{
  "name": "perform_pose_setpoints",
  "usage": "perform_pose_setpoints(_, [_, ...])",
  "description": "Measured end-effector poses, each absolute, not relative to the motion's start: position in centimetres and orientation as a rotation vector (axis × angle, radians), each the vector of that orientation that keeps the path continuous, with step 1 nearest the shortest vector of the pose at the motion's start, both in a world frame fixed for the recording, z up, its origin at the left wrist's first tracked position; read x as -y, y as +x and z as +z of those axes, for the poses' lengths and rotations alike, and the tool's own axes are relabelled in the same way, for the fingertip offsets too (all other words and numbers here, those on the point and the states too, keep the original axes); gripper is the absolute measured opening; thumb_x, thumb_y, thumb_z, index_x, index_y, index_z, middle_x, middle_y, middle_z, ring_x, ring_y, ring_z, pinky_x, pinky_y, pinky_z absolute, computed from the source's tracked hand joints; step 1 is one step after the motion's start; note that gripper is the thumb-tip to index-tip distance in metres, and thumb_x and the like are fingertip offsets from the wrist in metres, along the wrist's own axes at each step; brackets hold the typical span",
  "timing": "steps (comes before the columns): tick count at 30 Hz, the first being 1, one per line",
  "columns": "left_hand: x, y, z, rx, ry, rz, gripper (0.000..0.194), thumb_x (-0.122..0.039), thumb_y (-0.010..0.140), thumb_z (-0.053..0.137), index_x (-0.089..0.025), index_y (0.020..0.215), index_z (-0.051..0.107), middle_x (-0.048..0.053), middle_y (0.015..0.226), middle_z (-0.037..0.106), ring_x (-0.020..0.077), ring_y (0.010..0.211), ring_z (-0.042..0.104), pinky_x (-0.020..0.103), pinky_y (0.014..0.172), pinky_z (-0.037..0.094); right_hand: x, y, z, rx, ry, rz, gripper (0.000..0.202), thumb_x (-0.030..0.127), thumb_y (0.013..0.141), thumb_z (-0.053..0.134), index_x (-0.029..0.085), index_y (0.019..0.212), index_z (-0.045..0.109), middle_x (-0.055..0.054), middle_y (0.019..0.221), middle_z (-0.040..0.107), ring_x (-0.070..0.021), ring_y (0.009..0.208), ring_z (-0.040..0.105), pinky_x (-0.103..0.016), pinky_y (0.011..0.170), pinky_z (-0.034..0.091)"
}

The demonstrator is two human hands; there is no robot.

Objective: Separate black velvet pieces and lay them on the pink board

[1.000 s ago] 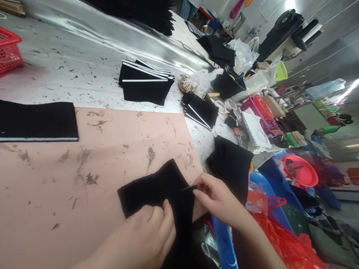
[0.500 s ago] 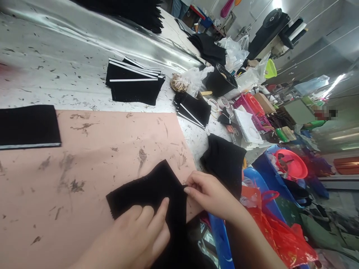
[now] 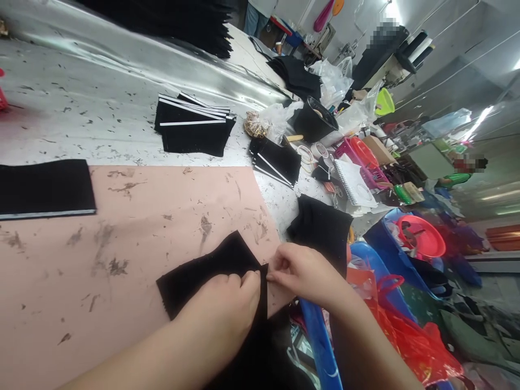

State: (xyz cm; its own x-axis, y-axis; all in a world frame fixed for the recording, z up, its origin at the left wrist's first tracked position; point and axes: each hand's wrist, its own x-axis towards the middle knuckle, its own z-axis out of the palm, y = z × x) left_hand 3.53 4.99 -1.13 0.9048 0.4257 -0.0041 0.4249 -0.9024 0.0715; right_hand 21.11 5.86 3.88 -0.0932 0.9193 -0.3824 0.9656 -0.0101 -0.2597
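A piece of black fabric (image 3: 215, 262) lies over the front right corner of a pink board (image 3: 134, 260), its lower part running off the edge. My right hand (image 3: 298, 273) pinches the fabric's right corner between thumb and forefinger. Close beside it, my left hand (image 3: 227, 306) rests on the fabric with the fingers bent, thumb and forefinger closed on the cloth near the same corner. The left fingertips are partly hidden behind the hand. Another black piece (image 3: 44, 189) with a white strip along its edge lies at the board's left.
Black pieces with white strips (image 3: 195, 132) are stacked behind the board, with a smaller pile (image 3: 278, 162) to their right. Folded black fabric (image 3: 320, 225) lies right of the board. Blue bins (image 3: 377, 271) and a red plastic bag (image 3: 406, 336) stand beside my right forearm.
My left hand has moved right and up toward my right hand; its pointing forefinger has drawn in to the fabric's corner. My right hand keeps its pinch there.
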Motion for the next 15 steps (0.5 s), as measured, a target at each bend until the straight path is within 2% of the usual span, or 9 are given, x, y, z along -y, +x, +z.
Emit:
perform_pose_setpoints(1, [-5.1, 3.4, -1.1, -0.658, 2.99, 0.028, 0.033, -0.026, 0.076, 0.054, -0.013, 0.105, 0.061, 0.007, 0.081, 0.055, 0.0137, 0.054, 0.051, 0.026, 0.043, 0.035, -5.5, 21.3, 3.7, -2.183, 2.076, -0.79, 0.009, 0.022, 0.073, 0.064, 0.02, 0.073, 0.056, 0.001, 0.075, 0.059, -0.0142, 0.068, 0.054, -0.025, 0.059, 0.04])
perform_pose_setpoints(4, [-5.7, 3.0, -1.3, -0.631, 2.969, 0.122, 0.022, -0.019, 0.075, 0.054, -0.012, 0.095, 0.062, 0.007, 0.079, 0.058, 0.016, 0.059, 0.054, 0.027, 0.047, 0.04, -4.4, 21.5, 2.6, -2.335, 2.153, -0.914, 0.016, 0.014, 0.074, 0.061, 0.021, 0.088, 0.056, 0.0, 0.085, 0.058, -0.0131, 0.073, 0.055, -0.026, 0.066, 0.044])
perform_pose_setpoints(5, [-6.1, 2.9, -1.4, -0.627, 2.953, 0.209, 0.018, -0.017, 0.076, 0.053, -0.013, 0.091, 0.062, 0.008, 0.082, 0.06, 0.0184, 0.067, 0.058, 0.029, 0.053, 0.045, -4.1, 21.4, 2.2, -2.373, 2.177, -0.902, 0.014, 0.012, 0.075, 0.059, 0.021, 0.086, 0.056, 0.0, 0.084, 0.058, -0.0129, 0.071, 0.055, -0.026, 0.066, 0.044])
perform_pose_setpoints(7, [-6.8, 2.6, -1.9, -0.623, 2.879, 0.424, 0.012, -0.014, 0.079, 0.051, -0.015, 0.086, 0.06, 0.008, 0.098, 0.063, 0.0227, 0.094, 0.058, 0.035, 0.076, 0.049, -3.7, 21.1, 1.4, -2.445, 2.213, -0.838, 0.009, 0.011, 0.077, 0.056, 0.02, 0.078, 0.056, 0.0, 0.079, 0.057, -0.013, 0.07, 0.055, -0.025, 0.064, 0.044])
perform_pose_setpoints(9, [-7.4, 2.3, -2.5, -0.641, 2.784, 0.553, 0.011, -0.015, 0.082, 0.049, -0.017, 0.088, 0.058, 0.005, 0.118, 0.06, 0.0226, 0.116, 0.049, 0.039, 0.097, 0.04, -3.3, 20.9, 1.0, -2.545, 2.194, -0.74, 0.01, 0.012, 0.08, 0.052, 0.019, 0.076, 0.057, -0.001, 0.078, 0.056, -0.0139, 0.071, 0.054, -0.025, 0.063, 0.044])
perform_pose_setpoints(10, [-7.6, 2.2, -2.8, -0.654, 2.749, 0.567, 0.011, -0.017, 0.083, 0.049, -0.018, 0.09, 0.058, 0.004, 0.123, 0.057, 0.0217, 0.121, 0.045, 0.039, 0.102, 0.036, -3.1, 20.9, 1.1, -2.606, 2.153, -0.682, 0.011, 0.012, 0.082, 0.051, 0.019, 0.078, 0.058, -0.003, 0.079, 0.056, -0.0146, 0.072, 0.054, -0.026, 0.064, 0.044])
perform_pose_setpoints(13, [-7.7, 2.0, -3.0, -0.676, 2.716, 0.539, 0.016, -0.019, 0.086, 0.045, -0.016, 0.095, 0.058, 0.005, 0.125, 0.057, 0.0208, 0.122, 0.045, 0.039, 0.104, 0.036, -2.5, 21.0, 2.0, -2.786, 1.889, -0.659, 0.017, 0.011, 0.083, 0.047, 0.019, 0.08, 0.061, -0.004, 0.082, 0.057, -0.016, 0.076, 0.053, -0.027, 0.066, 0.043])
perform_pose_setpoints(15, [-7.6, 1.9, -2.8, -0.68, 2.709, 0.532, 0.02, -0.018, 0.086, 0.043, -0.016, 0.1, 0.057, 0.006, 0.124, 0.058, 0.021, 0.122, 0.046, 0.04, 0.103, 0.038, -2.3, 21.1, 2.7, -2.813, 1.714, -0.912, 0.015, 0.01, 0.081, 0.05, 0.021, 0.078, 0.06, -0.003, 0.082, 0.057, -0.0155, 0.078, 0.053, -0.026, 0.068, 0.043])
